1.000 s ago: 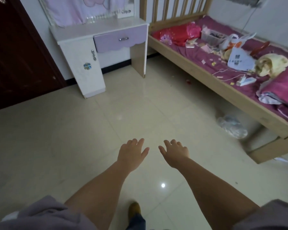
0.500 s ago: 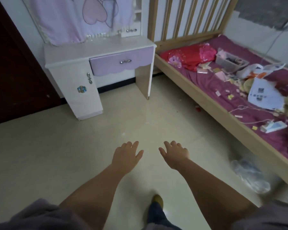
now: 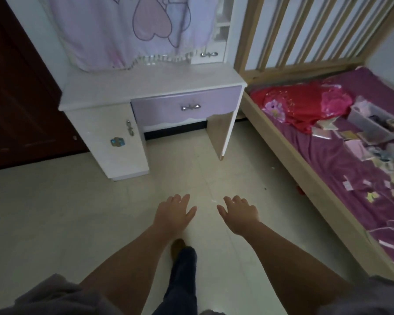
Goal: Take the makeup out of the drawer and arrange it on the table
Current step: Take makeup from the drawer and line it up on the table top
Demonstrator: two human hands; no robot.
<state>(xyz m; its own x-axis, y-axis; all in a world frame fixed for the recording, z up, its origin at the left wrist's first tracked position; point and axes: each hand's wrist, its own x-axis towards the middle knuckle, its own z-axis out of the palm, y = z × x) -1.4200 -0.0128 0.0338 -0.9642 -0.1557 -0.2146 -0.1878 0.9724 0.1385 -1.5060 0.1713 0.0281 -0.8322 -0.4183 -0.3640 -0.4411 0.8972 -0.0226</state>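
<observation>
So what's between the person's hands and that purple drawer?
Only bare tiled floor in the head view: the left hand and right hand hover open, short of the closed purple drawer.

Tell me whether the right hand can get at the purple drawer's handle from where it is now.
Probably not yet. The right hand hangs open over bare floor, well short of the drawer handle on the shut purple drawer. Nothing blocks the way; stepping closer should do it.
</observation>
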